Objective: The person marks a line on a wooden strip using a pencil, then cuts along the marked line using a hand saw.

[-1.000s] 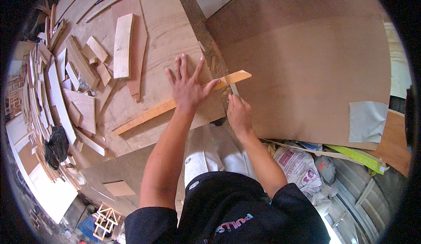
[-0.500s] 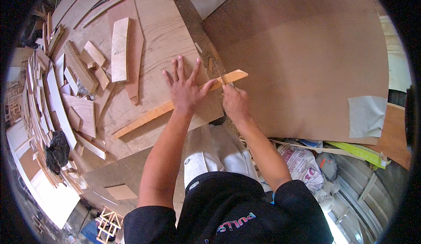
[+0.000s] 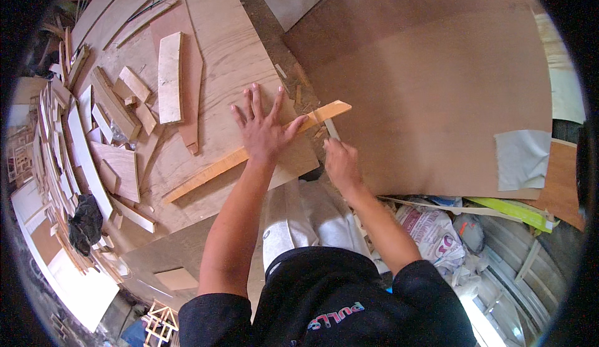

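A long, narrow wooden strip (image 3: 209,173) lies slantwise across the plywood sheet (image 3: 228,54), its right end sticking out past the sheet's edge. Fingers spread, my left hand (image 3: 262,129) presses flat over the strip and the plywood, thumb along the strip. Just below the overhanging end, my right hand (image 3: 343,166) is closed round what looks like a hand saw (image 3: 332,129). Only a short, pale part of its blade shows, meeting the strip's near edge; the handle is hidden in my fist. A dark mark crosses the strip beside the blade.
A curved wood block (image 3: 171,79) lies on a pointed plywood piece (image 3: 193,113) at the left. Several offcuts and a black plastic bag (image 3: 85,222) crowd the far left. A large brown board (image 3: 424,91) spreads to the right, with a white sheet (image 3: 523,160) on its corner.
My right hand has pulled back toward my body with the saw, away from the strip. My left hand stays pressed on the strip.
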{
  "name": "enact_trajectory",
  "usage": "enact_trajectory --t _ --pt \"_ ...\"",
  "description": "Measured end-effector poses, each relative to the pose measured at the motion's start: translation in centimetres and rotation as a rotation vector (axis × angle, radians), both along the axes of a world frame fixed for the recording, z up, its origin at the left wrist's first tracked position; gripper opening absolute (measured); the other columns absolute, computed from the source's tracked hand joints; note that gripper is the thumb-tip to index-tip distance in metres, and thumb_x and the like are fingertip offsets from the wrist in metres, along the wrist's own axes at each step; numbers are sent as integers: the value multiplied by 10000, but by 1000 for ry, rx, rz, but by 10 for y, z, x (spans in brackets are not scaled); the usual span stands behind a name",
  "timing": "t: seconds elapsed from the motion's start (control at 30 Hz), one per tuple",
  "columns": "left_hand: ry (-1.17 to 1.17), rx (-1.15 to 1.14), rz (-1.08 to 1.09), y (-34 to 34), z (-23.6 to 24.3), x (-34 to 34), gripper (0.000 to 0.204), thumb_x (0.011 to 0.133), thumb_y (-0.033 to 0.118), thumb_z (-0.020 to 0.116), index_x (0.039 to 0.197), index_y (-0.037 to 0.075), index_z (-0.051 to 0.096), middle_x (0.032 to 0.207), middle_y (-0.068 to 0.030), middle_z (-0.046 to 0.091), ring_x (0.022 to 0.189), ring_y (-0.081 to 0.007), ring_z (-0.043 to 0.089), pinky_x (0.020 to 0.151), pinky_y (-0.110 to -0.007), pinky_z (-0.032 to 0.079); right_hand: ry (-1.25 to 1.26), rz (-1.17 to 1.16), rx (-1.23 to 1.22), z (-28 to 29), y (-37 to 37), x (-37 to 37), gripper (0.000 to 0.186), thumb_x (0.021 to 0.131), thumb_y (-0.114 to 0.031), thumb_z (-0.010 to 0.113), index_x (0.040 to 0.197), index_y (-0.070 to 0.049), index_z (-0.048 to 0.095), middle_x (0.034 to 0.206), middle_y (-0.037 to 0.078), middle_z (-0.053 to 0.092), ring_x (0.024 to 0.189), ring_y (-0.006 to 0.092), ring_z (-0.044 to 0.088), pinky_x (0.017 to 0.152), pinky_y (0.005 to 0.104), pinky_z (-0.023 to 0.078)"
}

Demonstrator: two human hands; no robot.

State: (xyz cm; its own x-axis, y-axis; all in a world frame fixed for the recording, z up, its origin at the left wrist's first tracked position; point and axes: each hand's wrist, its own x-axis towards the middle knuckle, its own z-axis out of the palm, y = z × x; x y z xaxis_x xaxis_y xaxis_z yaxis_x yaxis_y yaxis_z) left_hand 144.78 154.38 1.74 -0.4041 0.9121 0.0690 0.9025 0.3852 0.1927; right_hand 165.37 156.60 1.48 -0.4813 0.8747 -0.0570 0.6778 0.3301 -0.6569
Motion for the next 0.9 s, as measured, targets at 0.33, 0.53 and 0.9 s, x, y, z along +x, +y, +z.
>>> enact_trajectory --t 0.33,0.53,0.9 --pt "-30 -1 12 -3 1 -4 857 868 808 574 1593 371 443 1691 -214 286 1588 -366 226 1238 -671 126 13 11 -38 17 3 -2 174 1004 -125 597 883 -8 642 793 248 676 767 465 688 662 558 546" --pt "-30 7 2 1 1 -4 841 876 801 570 1584 359 462 1689 -215 285 1592 -364 215 1235 -677 121 -45 16 -24 3 -3 2 189 1018 -129 582 899 -4 657 798 239 677 783 458 690 682 538 548" --pt "-40 40 19 -2 2 -3 840 863 800 588 1569 355 487 1681 -198 314 1588 -364 228 1223 -681 167 -24 -163 -62 37 -8 19 230 1058 -196 564 1113 -26 708 971 246 732 876 458 711 744 524 571"
